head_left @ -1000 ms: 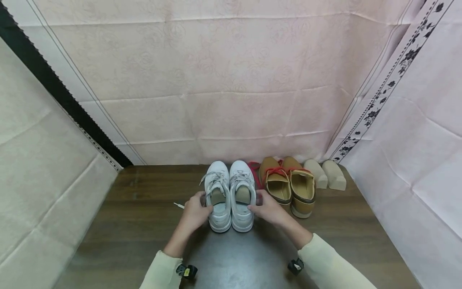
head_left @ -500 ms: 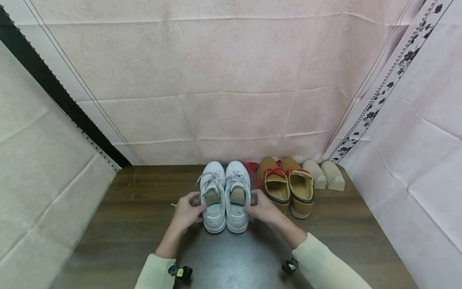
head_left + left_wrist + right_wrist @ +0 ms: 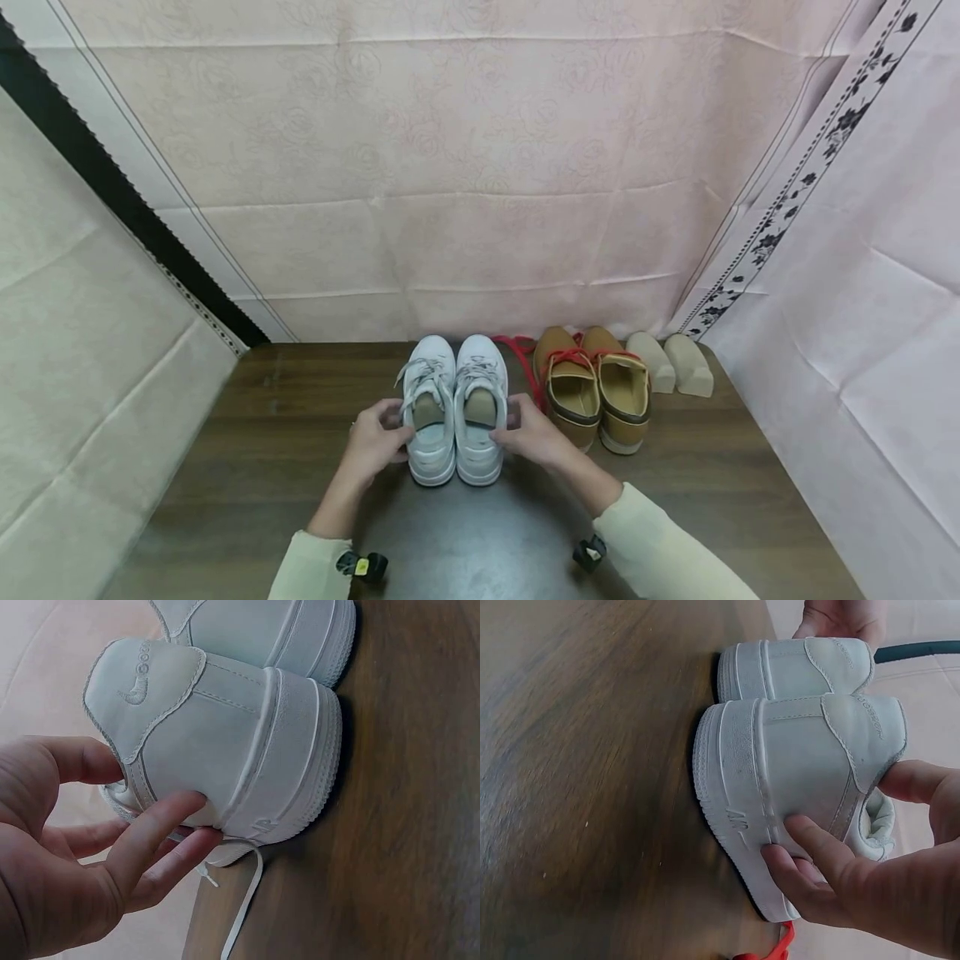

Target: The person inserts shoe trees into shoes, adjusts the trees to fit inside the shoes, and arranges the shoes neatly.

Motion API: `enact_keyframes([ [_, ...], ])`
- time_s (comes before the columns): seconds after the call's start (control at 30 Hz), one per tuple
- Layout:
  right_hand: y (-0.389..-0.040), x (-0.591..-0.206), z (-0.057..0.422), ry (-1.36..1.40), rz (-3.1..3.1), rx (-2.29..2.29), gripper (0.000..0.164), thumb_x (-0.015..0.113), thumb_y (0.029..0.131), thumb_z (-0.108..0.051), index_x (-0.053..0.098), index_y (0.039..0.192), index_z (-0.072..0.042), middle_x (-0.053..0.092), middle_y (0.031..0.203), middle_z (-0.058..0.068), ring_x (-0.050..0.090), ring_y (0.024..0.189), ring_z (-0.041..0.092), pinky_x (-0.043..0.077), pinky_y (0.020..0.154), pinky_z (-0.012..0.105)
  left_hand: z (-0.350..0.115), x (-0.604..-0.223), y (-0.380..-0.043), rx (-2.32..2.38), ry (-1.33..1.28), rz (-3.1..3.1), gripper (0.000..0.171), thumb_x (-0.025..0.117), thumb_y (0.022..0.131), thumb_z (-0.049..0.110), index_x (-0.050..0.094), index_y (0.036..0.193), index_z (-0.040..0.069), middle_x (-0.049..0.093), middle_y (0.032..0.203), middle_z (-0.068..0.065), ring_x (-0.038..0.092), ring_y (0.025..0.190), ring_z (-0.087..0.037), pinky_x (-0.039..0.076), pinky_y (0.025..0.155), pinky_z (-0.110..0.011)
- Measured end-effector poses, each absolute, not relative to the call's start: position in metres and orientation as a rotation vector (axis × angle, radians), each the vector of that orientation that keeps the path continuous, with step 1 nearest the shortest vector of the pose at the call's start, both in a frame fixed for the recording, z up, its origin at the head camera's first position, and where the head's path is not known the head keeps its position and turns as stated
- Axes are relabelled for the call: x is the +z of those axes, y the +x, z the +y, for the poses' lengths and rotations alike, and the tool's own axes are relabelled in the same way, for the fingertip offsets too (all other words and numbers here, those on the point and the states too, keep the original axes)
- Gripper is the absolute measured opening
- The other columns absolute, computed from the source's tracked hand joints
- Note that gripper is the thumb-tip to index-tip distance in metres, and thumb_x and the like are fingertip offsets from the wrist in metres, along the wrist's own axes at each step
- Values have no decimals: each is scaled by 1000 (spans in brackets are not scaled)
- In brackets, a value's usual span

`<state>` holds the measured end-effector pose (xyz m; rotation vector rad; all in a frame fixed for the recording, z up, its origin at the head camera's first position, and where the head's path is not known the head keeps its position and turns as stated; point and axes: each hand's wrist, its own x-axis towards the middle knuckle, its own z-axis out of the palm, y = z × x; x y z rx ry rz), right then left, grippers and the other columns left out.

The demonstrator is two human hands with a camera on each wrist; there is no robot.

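Note:
Two white lace-up sneakers stand side by side on the wooden surface, toes pointing at the cloth backdrop. My left hand grips the left sneaker, its thumb at the collar and fingers along the outer side. On the opposite side, my right hand holds the right sneaker likewise, thumb hooked over the collar edge. In the left wrist view a loose white shoelace trails beside the left sneaker's heel. The right wrist view shows the right sneaker's heel with its sole down on the wood.
Right of the sneakers sit two tan shoes with red laces spilling toward the sneakers. Two off-white rounded blocks stand beyond them. Pale cloth rises behind and on both sides of the wooden surface.
Both hands and the pair of white sneakers have shifted left together, widening the gap to the tan shoes. The grip on each sneaker looks the same.

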<state>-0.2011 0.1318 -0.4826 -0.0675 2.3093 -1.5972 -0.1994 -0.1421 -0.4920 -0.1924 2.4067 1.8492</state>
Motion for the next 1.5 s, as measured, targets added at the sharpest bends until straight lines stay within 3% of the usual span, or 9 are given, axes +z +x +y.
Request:
enact_keyframes([
  [0.4,-210,-486,100,-164,2290,-1560,69,75,93,-16,36,146,3,62,127,25,64,102,26,56,83,39,-172,-487,-204,1719,-263,2547,48,63,85,0,60,134,-4,66,108,-24,68,76,-19,63,62,-44],
  [0.67,-212,-485,71,-176,2299,-1550,70,76,92,-17,36,146,3,62,125,22,63,105,27,55,83,40,-197,-486,-205,1633,-311,2589,48,62,88,1,59,136,-4,60,113,-25,67,78,-19,63,62,-43],
  [0.9,-216,-486,48,-136,2312,-1521,74,77,92,-22,35,149,1,63,128,21,63,111,28,55,92,46,-216,-481,-209,1525,-338,2632,54,60,91,4,53,143,-6,58,122,-28,67,85,-23,63,64,-44],
  [1.07,-221,-487,34,-94,2327,-1522,71,76,94,-25,37,149,-2,60,134,22,61,120,29,54,99,48,-225,-479,-215,1468,-337,2675,53,58,92,6,53,143,-7,61,125,-30,68,80,-21,63,63,-43],
  [1.37,-230,-491,21,-106,2369,-1538,72,77,94,-25,39,150,1,61,131,18,61,116,26,54,98,45,-235,-479,-224,1436,-328,2685,51,54,95,5,52,144,-7,60,133,-32,67,92,-25,63,66,-42],
  [1.5,-231,-492,20,-146,2406,-1497,74,77,94,-27,40,151,2,63,124,16,62,108,23,56,91,41,-238,-480,-225,1415,-351,2675,53,53,94,6,51,146,-6,59,134,-32,67,96,-28,63,67,-41],
])
